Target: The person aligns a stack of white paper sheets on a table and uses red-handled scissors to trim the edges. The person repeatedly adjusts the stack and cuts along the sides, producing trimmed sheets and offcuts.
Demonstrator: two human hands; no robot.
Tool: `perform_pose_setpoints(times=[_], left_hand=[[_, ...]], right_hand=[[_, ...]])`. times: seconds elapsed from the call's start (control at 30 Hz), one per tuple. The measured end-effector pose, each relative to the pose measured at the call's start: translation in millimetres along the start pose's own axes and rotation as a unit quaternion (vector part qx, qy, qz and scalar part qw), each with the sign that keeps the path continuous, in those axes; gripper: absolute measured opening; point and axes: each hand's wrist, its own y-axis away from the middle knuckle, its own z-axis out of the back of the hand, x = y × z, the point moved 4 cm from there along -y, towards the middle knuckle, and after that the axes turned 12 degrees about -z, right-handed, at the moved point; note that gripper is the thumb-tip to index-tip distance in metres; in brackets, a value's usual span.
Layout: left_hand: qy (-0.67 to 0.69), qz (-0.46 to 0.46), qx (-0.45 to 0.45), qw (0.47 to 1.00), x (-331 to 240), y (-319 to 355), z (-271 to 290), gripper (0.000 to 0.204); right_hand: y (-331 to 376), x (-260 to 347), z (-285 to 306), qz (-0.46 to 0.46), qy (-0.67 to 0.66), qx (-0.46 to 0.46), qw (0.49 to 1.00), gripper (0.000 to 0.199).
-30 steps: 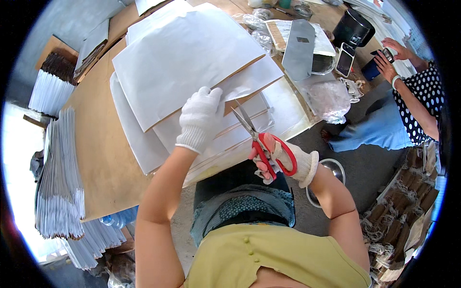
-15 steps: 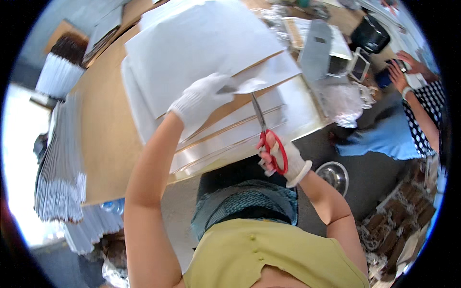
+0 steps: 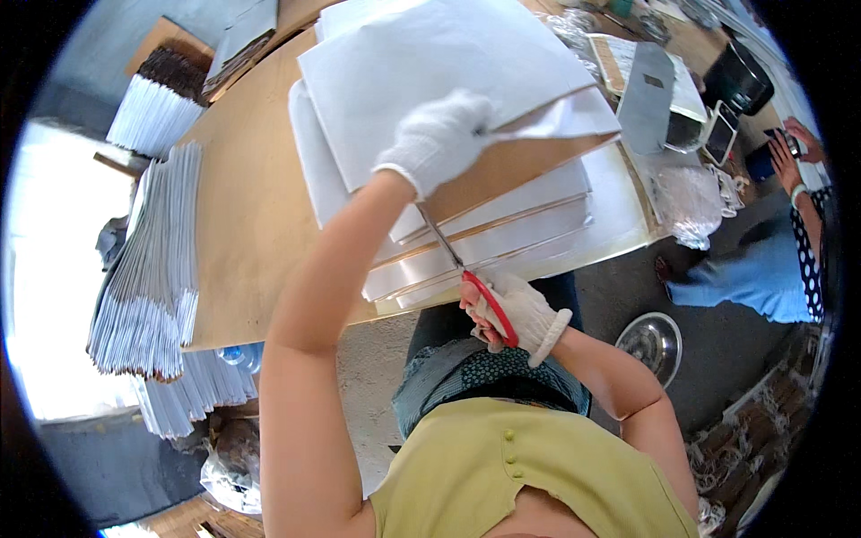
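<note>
My left hand (image 3: 441,136), in a white knit glove, is closed on a narrow flap of white paper (image 3: 543,127) at the near edge of a sheet stack. White sheets (image 3: 395,81) cover the stack's top. Below the flap a brown board surface (image 3: 511,175) shows bare. My right hand (image 3: 520,314), in a white glove with bare fingertips, grips red-handled scissors (image 3: 490,307). Their blades point away and to the left, ending near my left wrist, apart from the flap. Fingers of the left hand are partly blurred.
The stack lies on a wooden table (image 3: 247,215). Folded white bundles (image 3: 152,269) stand along its left side. A grey metal plate (image 3: 647,99) and a clear plastic bag (image 3: 689,202) lie right. A metal bowl (image 3: 650,345) sits on the floor; another person's hands (image 3: 787,161) hold a dark object.
The scissors have moved left and back from the flap toward my left wrist. More brown board shows beneath the flap. The whole view has shifted, so the table appears farther right.
</note>
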Motion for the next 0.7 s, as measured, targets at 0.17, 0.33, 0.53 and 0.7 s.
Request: perform_pose_setpoints(times=[0.17, 0.33, 0.53, 0.7], left_hand=[[-0.159, 0.013, -0.084, 0.984, -14.8, -6.7, 34.1, 0.007], [-0.150, -0.045, -0.008, 0.988, -15.9, 15.1, -33.6, 0.022], [-0.039, 0.050, 0.008, 0.998, -43.6, 13.2, -41.0, 0.024], [-0.039, 0.063, -0.036, 0.997, -40.9, 18.5, -44.7, 0.020]], right_hand=[[35.0, 12.6, 45.6, 0.032, -0.164, 0.041, 0.985, 0.068], [52.4, 30.9, 55.7, 0.046, -0.293, 0.005, 0.955, 0.095], [33.3, 30.3, 80.7, 0.019, -0.256, 0.033, 0.966, 0.095], [50.5, 15.0, 93.7, 0.030, -0.128, 0.024, 0.991, 0.075]])
